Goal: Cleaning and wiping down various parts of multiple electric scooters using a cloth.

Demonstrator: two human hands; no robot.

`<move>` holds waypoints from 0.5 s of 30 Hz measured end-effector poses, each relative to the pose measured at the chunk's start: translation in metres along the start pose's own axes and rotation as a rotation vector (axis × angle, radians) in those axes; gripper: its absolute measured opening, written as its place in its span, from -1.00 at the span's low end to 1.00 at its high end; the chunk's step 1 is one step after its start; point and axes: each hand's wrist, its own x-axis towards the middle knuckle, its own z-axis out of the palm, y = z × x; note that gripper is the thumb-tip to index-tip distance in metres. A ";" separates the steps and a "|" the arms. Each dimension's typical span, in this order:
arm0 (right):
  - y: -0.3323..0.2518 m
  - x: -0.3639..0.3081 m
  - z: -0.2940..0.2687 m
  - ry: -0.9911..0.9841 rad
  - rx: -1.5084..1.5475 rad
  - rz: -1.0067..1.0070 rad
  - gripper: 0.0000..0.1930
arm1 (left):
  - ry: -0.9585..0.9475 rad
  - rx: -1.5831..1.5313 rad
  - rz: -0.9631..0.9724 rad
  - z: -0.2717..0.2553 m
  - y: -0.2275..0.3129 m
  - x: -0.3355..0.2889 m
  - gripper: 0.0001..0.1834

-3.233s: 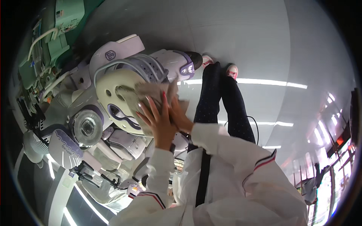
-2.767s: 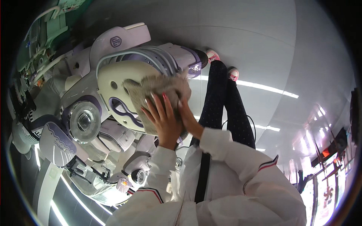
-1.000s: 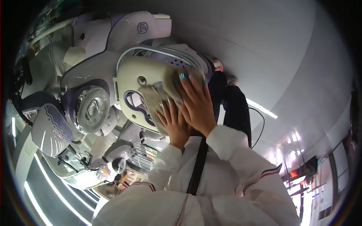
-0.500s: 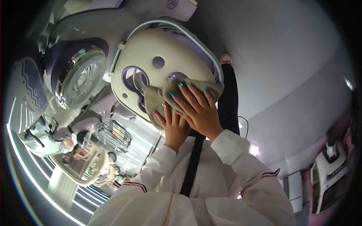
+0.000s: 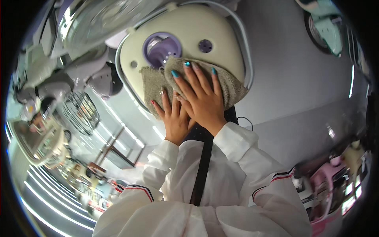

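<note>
A grey-brown cloth [image 5: 233, 87] lies bunched over the near part of a cream rounded panel [image 5: 189, 21], which seems to be part of a scooter. My right hand [image 5: 205, 100] rests flat on the cloth, fingers spread, blue polish on several nails. Just left of it, my left hand [image 5: 173, 118] also lies open against the cloth, its fingers stretched out. Beyond the fingers, the panel has a purple-lined round opening [image 5: 162, 47] and a smaller dark purple recess [image 5: 205, 46]. A silver rail [image 5: 248, 51] curves around the panel.
Scooter parts crowd the left, including a grey wire basket [image 5: 82, 112] and a blurred clear round part [image 5: 98, 23] at upper left. A pale green scooter [image 5: 325, 33] stands at far right, a pink one [image 5: 325, 181] at lower right. A black strap [image 5: 202, 173] hangs down my front.
My view has shifted, so the panel sits higher in the picture and the round opening shows more fully. Both hands stay flat on the cloth. The pink shoe has left the view.
</note>
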 end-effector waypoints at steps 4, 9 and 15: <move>0.001 -0.011 -0.004 -0.092 -0.047 -0.123 -0.48 | 0.096 -0.089 -0.130 0.021 0.015 -0.027 -0.36; -0.005 -0.034 0.007 -0.240 -0.202 -0.370 -0.46 | 0.183 -0.139 -0.220 0.047 0.020 -0.067 -0.56; -0.043 0.013 0.023 -0.341 -0.196 -0.541 -0.45 | 0.329 -0.339 -0.422 0.041 0.001 -0.058 -0.55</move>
